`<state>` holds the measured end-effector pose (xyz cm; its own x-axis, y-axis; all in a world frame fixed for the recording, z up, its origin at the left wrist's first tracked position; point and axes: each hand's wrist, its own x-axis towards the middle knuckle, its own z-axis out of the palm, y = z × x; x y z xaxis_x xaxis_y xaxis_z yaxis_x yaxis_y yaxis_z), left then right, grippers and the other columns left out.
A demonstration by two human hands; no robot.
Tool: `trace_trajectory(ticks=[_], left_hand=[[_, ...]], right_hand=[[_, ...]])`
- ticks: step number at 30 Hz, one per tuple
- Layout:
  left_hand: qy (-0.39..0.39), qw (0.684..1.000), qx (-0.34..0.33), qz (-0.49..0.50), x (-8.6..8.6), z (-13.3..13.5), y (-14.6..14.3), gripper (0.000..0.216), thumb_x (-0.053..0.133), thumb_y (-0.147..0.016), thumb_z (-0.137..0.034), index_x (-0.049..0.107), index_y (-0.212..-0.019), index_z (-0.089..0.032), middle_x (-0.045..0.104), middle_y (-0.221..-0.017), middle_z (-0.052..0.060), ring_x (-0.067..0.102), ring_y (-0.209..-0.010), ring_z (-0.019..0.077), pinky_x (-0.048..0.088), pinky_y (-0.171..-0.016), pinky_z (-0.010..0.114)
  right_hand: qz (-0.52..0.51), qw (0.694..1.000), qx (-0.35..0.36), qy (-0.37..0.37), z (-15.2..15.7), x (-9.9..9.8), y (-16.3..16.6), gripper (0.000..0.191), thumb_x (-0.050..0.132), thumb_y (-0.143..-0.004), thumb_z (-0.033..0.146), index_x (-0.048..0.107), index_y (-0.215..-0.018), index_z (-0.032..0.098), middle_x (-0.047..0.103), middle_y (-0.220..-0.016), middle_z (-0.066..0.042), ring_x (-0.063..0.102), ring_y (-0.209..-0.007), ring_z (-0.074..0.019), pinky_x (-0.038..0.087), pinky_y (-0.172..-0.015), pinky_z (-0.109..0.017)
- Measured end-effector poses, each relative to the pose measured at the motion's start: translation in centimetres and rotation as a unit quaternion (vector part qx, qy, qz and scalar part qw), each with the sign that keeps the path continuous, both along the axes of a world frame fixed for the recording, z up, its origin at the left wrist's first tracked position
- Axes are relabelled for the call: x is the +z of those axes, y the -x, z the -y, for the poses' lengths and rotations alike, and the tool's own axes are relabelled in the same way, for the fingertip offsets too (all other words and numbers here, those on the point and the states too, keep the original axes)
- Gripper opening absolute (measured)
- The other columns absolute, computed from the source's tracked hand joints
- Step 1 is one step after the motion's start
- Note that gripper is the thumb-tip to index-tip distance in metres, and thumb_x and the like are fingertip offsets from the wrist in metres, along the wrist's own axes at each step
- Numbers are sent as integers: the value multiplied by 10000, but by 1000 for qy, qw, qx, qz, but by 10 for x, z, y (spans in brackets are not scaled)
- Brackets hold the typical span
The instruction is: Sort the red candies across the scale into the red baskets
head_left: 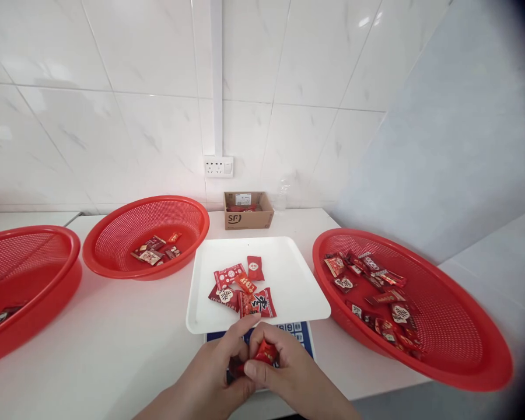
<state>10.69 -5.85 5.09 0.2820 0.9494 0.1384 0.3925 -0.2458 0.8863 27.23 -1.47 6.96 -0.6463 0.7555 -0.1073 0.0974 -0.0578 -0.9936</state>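
My two hands meet in front of the white tray (297,291), above the blue keypad of a scale (304,332). Pinched in my right hand (284,364) is a small red snack packet (266,352) with a shiny wrapper. My left hand (227,364) curls close against it, around something dark and red that my fingers mostly hide. On the tray lie several packets: a dark red one (224,296), a pink-red dotted one (228,275), an orange one (245,283), a small red one (255,268) and a larger red one (258,303) nearest my fingertips.
A red perforated basket (472,326) with many packets stands at the right. Two more baskets, one back left (114,233) and one far left (48,274), hold a few packets. A cardboard box (249,220) stands behind the tray, below a wall socket (219,167).
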Motion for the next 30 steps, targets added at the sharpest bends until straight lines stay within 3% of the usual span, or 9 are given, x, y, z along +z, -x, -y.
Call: trace_trajectory(ticks=[4, 8, 10, 14, 18, 24, 28, 30], left_hand=[[-72, 993, 50, -73, 11, -7, 11, 466, 566, -859, -313, 442, -1308, -299, 666, -886, 9, 621, -782, 152, 522, -720, 271], [-175, 952, 139, -209, 21, -27, 31, 341, 475, -916, -361, 519, -1235, -250, 654, -1123, 79, 578, -1076, 236, 501, -890, 393], [-171, 940, 131, -263, 22, -39, 39, 349, 454, -925, -379, 523, -1233, -231, 641, -1181, 83, 535, -1164, 255, 486, -925, 414], [-105, 937, 47, -331, 23, -58, 42, 408, 436, -930, -420, 495, -1281, -222, 584, -1305, 69, 450, -1281, 268, 426, -1011, 438], [-79, 935, -1, -347, 34, -69, 39, 440, 422, -929, -465, 480, -1309, -252, 509, -1392, 51, 411, -1315, 266, 341, -1072, 477], [-45, 945, 26, -322, 45, -65, 40, 410, 438, -925, -437, 511, -1264, -218, 604, -1255, 84, 543, -1151, 256, 449, -936, 410], [-28, 951, 16, -309, 41, -62, 36, 335, 479, -905, -331, 535, -1224, -245, 620, -1204, 63, 555, -1110, 245, 460, -895, 377], [-36, 952, 3, -303, 41, -63, 32, 314, 481, -888, -244, 550, -1194, -248, 626, -1174, 55, 563, -1084, 228, 463, -884, 358]], right_hand=[[33, 995, -67, -64, -9, 5, -9, 317, 612, -779, 494, 484, -716, 211, 442, -633, 47, 384, -588, -111, 337, -566, -248], [38, 992, -111, -56, -18, 16, -17, 265, 565, -828, 458, 490, -763, 213, 605, -921, -17, 498, -623, -102, 424, -630, -265], [57, 994, -82, -44, -22, 19, -17, 241, 546, -846, 438, 479, -775, 217, 624, -1009, -29, 534, -620, -99, 451, -647, -278], [118, 989, -54, -69, -31, 18, -12, 221, 518, -862, 433, 478, -792, 228, 656, -867, -9, 586, -617, -130, 465, -622, -288], [157, 975, -107, -111, -42, 18, -15, 233, 495, -867, 461, 472, -811, 235, 676, -949, -23, 593, -587, -129, 477, -642, -315], [178, 964, -144, -137, -45, 22, -30, 220, 499, -856, 448, 481, -777, 243, 694, -987, -37, 632, -689, -168, 476, -694, -330], [175, 963, -148, -143, -45, 18, -28, 230, 517, -840, 457, 487, -785, 236, 586, -1283, -59, 610, -616, -129, 494, -686, -344], [158, 968, -136, -138, -47, 17, -25, 238, 518, -840, 465, 486, -795, 234, 560, -1319, -64, 607, -593, -118, 504, -678, -346]])
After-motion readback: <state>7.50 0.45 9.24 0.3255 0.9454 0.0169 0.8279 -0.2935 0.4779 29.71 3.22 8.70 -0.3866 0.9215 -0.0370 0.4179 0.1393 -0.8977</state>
